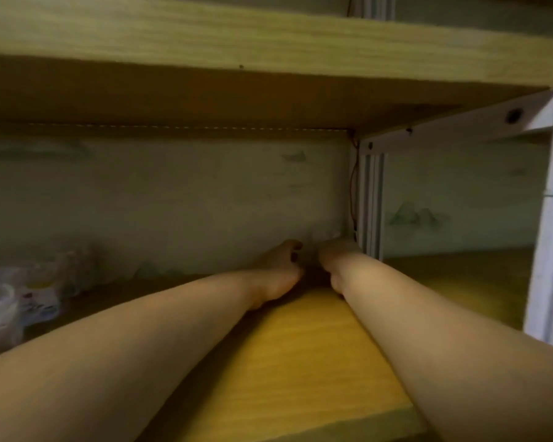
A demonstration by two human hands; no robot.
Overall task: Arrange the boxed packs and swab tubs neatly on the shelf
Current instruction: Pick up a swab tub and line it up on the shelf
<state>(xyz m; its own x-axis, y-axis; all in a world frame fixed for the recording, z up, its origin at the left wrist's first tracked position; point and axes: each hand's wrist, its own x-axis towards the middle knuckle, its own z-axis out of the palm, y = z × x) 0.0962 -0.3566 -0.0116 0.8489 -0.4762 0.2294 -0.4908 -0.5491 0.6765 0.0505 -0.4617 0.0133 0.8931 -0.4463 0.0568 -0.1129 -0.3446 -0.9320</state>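
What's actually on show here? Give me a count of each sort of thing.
Hands: 2, left hand and right hand, reaching to the back of the shelf
Shelf boards: 2, that one and the upper board
Blurred clear packages: too blurry to count
Total countable: 4

One head-worn wide-angle view, close in, looks forward and slightly down into a wooden shelf (300, 346) bay. The board above fills the top, the back wall (189, 202) faces the camera, both forearms reach in from below.
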